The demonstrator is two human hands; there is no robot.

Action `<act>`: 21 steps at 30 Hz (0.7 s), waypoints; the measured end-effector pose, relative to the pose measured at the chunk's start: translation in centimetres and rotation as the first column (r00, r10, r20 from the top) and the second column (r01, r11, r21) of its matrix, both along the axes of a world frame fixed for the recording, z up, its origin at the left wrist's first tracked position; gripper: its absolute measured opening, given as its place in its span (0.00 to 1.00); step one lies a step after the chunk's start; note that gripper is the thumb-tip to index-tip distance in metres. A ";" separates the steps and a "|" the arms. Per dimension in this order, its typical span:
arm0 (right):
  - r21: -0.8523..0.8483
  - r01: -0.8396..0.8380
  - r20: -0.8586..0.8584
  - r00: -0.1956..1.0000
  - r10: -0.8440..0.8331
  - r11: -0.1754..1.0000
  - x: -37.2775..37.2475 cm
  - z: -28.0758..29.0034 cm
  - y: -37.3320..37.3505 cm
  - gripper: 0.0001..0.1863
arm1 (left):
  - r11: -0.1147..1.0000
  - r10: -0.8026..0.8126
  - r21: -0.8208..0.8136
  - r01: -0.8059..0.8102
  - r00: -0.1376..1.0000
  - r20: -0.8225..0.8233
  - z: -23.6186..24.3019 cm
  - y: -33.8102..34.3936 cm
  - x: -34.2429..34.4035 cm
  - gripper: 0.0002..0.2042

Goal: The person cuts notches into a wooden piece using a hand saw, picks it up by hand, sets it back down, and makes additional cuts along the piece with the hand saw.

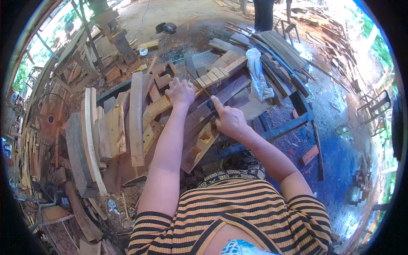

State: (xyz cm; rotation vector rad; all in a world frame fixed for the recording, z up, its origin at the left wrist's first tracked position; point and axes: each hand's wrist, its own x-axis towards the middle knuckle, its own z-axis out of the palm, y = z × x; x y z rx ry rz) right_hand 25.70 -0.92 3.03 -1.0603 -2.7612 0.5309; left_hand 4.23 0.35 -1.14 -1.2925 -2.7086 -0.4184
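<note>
1. Tan, straight wooden bar (213, 77) with dark crosswise slits: laid slantwise over a brown, uneven heap of timber (233, 92), from lower left to upper right, seemingly in one length beneath the left hand (182, 92). Apparently propped on lower pieces, perhaps to leave the slit part uppermost and within reach.

2. Left hand: set from above on the bar, fingers bent over the wood and slightly apart. Likely pressing down to keep it from sliding. Cannot tell whether clamped around it, with the underside hidden.

3. Right hand (230, 122): on the near side of the bar, index finger stretched forward, other fingers folded in. Close by the fingertip, small dark object (210, 104), too indistinct to name; perhaps guided along that straight finger. Cannot tell whether gripped or merely touched.

4. Tan wooden block (197, 146) with rough, orange-brown hollows: near the right hand, toward the body.

5. Crumpled, clear plastic bag (257, 74): draped over timber just beside the far end of the bar, seemingly left aside.

6. Long, pale, gently curved plank (136, 119): left of the left forearm, perhaps kept there as stock. Straight-sided blue frame (278, 131): to the right, apparently supporting part of the load.
</note>
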 end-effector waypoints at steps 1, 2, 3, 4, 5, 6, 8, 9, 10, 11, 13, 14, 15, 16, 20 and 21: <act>-0.009 0.002 0.010 1.000 -0.002 1.000 -0.1 -0.1 -0.1 0.41 | 1.000 -0.001 -0.029 0.001 1.000 0.010 0.0 0.0 0.0 0.18; -0.009 0.001 0.007 1.000 -0.001 1.000 -0.1 -0.2 -0.2 0.41 | 0.998 -0.002 -0.059 0.003 1.000 0.020 -0.1 0.0 0.0 0.19; -0.005 0.008 0.005 1.000 -0.008 1.000 0.0 -0.4 -0.3 0.41 | 0.998 -0.001 -0.059 0.002 1.000 0.017 -0.1 0.0 -0.1 0.19; -0.003 0.017 0.006 1.000 -0.017 1.000 0.3 -0.6 -0.3 0.41 | 0.999 0.006 -0.042 -0.006 1.000 0.001 -0.1 0.1 0.0 0.18; -0.005 0.019 0.007 1.000 -0.019 1.000 0.4 -0.8 -0.3 0.41 | 1.000 0.013 -0.025 -0.014 1.000 -0.014 -0.2 0.1 0.1 0.18; 0.011 0.015 -0.004 1.000 -0.015 1.000 0.6 -1.0 -0.3 0.41 | 1.000 0.012 -0.027 -0.012 1.000 -0.013 -0.2 0.1 0.1 0.18; 0.027 0.012 -0.015 1.000 -0.012 1.000 0.6 -1.1 -0.3 0.41 | 1.000 0.010 -0.029 -0.011 1.000 -0.025 0.0 0.2 0.0 0.18; 0.034 0.012 -0.022 1.000 -0.011 0.999 0.7 -1.2 -0.4 0.42 | 1.000 0.009 -0.030 -0.010 1.000 -0.025 0.0 0.1 0.1 0.18; 0.043 0.010 -0.030 1.000 -0.009 0.999 0.6 -1.2 -0.5 0.42 | 1.000 0.012 -0.022 -0.013 1.000 -0.023 0.0 0.1 0.2 0.18; 0.044 0.009 -0.030 1.000 -0.008 0.999 0.8 -1.1 -0.6 0.42 | 1.000 0.016 -0.015 -0.017 1.000 -0.022 0.0 0.1 0.2 0.18; 0.029 0.019 -0.013 1.000 -0.018 0.999 1.4 -0.8 -1.4 0.42 | 1.000 0.015 -0.006 -0.015 1.000 -0.018 -0.1 0.1 0.0 0.18; 0.028 0.017 -0.012 1.000 -0.016 0.999 2.0 -0.4 -1.9 0.42 | 1.000 0.011 0.002 -0.010 1.000 -0.014 -0.2 0.0 -0.1 0.17; 0.021 0.008 0.019 1.000 -0.009 1.000 2.9 0.1 -2.6 0.42 | 1.000 0.013 0.001 -0.013 1.000 -0.014 -0.2 -0.1 -0.2 0.17; 0.015 0.003 0.051 0.999 -0.004 1.000 3.5 0.3 -2.8 0.41 | 1.000 0.010 0.000 -0.010 1.000 -0.008 -0.1 0.0 0.0 0.17; 0.014 0.010 0.067 0.998 -0.011 1.000 3.3 0.5 -1.7 0.40 | 1.000 0.005 -0.001 -0.005 1.000 -0.005 0.4 0.1 0.3 0.17; 0.005 0.000 0.035 0.999 0.000 1.000 2.0 0.7 -1.2 0.40 | 1.000 0.002 -0.002 -0.002 1.000 -0.009 0.3 0.0 0.3 0.17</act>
